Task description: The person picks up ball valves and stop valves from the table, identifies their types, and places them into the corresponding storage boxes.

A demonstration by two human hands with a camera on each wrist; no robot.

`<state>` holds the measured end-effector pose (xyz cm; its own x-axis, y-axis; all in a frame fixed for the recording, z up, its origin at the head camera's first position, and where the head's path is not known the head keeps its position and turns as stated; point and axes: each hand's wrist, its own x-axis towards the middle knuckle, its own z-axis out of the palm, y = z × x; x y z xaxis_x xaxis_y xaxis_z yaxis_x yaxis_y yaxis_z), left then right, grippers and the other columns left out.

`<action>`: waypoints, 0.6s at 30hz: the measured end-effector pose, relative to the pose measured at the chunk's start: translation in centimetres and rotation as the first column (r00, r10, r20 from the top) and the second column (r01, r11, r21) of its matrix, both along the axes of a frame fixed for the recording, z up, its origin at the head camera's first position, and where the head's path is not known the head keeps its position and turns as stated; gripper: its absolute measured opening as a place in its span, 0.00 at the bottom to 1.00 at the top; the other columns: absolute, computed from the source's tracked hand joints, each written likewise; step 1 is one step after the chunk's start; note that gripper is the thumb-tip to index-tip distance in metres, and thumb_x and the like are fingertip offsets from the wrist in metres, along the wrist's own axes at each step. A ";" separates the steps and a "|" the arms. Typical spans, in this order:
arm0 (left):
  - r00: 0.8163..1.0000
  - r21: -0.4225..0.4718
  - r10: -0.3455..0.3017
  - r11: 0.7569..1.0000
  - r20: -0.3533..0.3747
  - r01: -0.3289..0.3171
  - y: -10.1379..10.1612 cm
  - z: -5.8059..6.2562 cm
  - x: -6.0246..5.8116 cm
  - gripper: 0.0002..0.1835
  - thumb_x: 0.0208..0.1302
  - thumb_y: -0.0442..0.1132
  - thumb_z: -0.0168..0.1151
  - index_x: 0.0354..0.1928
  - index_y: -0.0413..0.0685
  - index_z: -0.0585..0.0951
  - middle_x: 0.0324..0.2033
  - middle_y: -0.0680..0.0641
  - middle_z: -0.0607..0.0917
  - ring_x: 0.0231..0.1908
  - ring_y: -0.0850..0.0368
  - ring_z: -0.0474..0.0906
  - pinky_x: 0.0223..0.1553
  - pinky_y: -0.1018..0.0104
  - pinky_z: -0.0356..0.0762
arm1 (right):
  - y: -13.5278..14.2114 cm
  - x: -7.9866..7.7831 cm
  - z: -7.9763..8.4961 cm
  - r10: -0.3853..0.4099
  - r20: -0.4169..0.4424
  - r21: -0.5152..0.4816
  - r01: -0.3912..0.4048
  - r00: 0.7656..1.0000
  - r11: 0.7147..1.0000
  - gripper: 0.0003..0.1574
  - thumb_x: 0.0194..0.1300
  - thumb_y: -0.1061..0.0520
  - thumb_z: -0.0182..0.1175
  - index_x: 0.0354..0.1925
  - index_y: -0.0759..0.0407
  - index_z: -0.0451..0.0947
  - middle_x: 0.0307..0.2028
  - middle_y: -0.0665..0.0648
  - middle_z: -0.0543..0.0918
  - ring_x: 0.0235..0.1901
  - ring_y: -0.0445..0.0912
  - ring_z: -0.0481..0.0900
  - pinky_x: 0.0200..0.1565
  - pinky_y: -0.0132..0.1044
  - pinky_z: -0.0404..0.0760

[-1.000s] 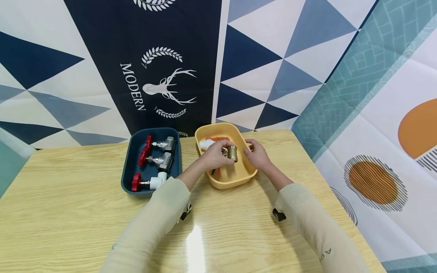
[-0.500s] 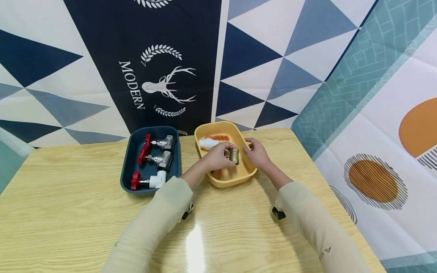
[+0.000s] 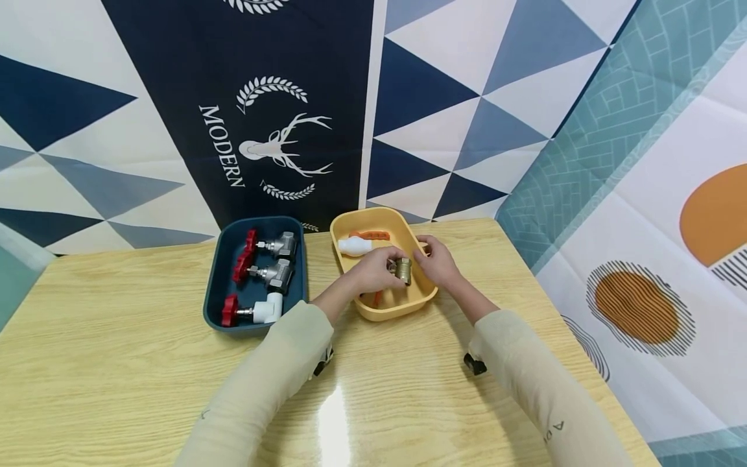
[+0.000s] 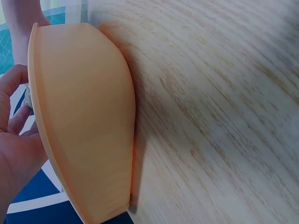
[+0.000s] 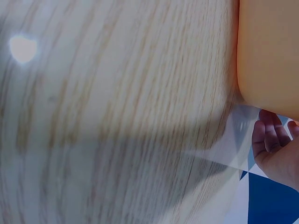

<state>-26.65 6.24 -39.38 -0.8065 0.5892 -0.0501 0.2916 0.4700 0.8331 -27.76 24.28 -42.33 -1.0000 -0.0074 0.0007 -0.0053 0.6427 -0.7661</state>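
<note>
Over the yellow bin (image 3: 390, 314), my left hand (image 3: 376, 269) pinches a brass valve (image 3: 403, 271) between thumb and fingers. My right hand (image 3: 439, 264) grips the bin's right rim, thumb at the inner side and fingers outside. A white plastic valve (image 3: 355, 246) and an orange lever handle (image 3: 373, 235) lie at the bin's far end; a second orange-red piece (image 3: 377, 298) shows partly below my left hand. In the left wrist view the bin wall (image 4: 84, 112) hides most of the valve. The right wrist view has my curled fingers (image 5: 271, 135) against the bin.
Left of the yellow bin stands a dark blue bin (image 3: 207, 295) with two metal valves (image 3: 275, 274) and a white plastic valve (image 3: 267, 309), all with red handwheels. Both bins sit on a wooden table (image 3: 117, 363), near the patterned wall cloth (image 3: 432, 149) at its back.
My left hand with the brass valve has shifted slightly to the right and toward me inside the yellow bin, uncovering more of the white valve. My right hand stays at the rim.
</note>
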 end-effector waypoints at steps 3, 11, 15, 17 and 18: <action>1.000 -0.005 -0.008 1.000 0.007 0.008 0.2 -0.1 0.0 0.27 0.49 0.32 0.68 0.54 0.42 0.75 0.46 0.45 0.79 0.46 0.54 0.73 0.50 0.65 0.72 | 0.0 0.1 0.2 -0.005 -0.001 -0.005 0.005 1.000 1.000 0.26 0.69 0.58 0.49 0.63 0.62 0.64 0.46 0.68 0.76 0.40 0.53 0.75 0.36 0.35 0.77; 0.999 -0.006 -0.020 1.000 0.030 0.020 0.5 -0.4 0.0 0.27 0.49 0.31 0.68 0.54 0.42 0.75 0.47 0.45 0.79 0.48 0.53 0.73 0.51 0.64 0.72 | 0.1 0.1 0.1 -0.008 -0.001 -0.007 0.008 1.000 1.000 0.26 0.69 0.58 0.49 0.63 0.62 0.65 0.47 0.68 0.76 0.41 0.53 0.74 0.35 0.34 0.76; 0.999 -0.002 -0.024 1.000 0.044 0.025 0.6 -0.5 0.0 0.27 0.50 0.31 0.68 0.55 0.42 0.75 0.48 0.45 0.79 0.49 0.53 0.73 0.52 0.64 0.72 | 0.1 0.0 0.0 -0.004 -0.003 -0.007 0.004 1.000 1.000 0.25 0.69 0.57 0.49 0.63 0.62 0.65 0.45 0.67 0.76 0.41 0.51 0.73 0.34 0.33 0.75; 0.998 -0.002 -0.025 1.000 0.053 0.026 0.7 -0.6 0.0 0.26 0.50 0.31 0.68 0.54 0.42 0.75 0.48 0.45 0.79 0.50 0.53 0.72 0.53 0.63 0.72 | 0.1 0.0 -0.1 -0.002 -0.002 -0.014 0.002 1.000 1.000 0.25 0.69 0.57 0.49 0.63 0.62 0.65 0.45 0.67 0.75 0.40 0.51 0.73 0.33 0.33 0.75; 0.998 -0.002 -0.026 1.000 0.060 0.026 0.7 -0.7 0.0 0.26 0.50 0.31 0.68 0.54 0.42 0.75 0.48 0.45 0.79 0.50 0.53 0.72 0.53 0.63 0.71 | 0.1 0.0 -0.1 -0.001 0.000 -0.017 0.001 1.000 1.000 0.25 0.69 0.58 0.49 0.63 0.62 0.65 0.45 0.67 0.75 0.40 0.51 0.73 0.33 0.33 0.75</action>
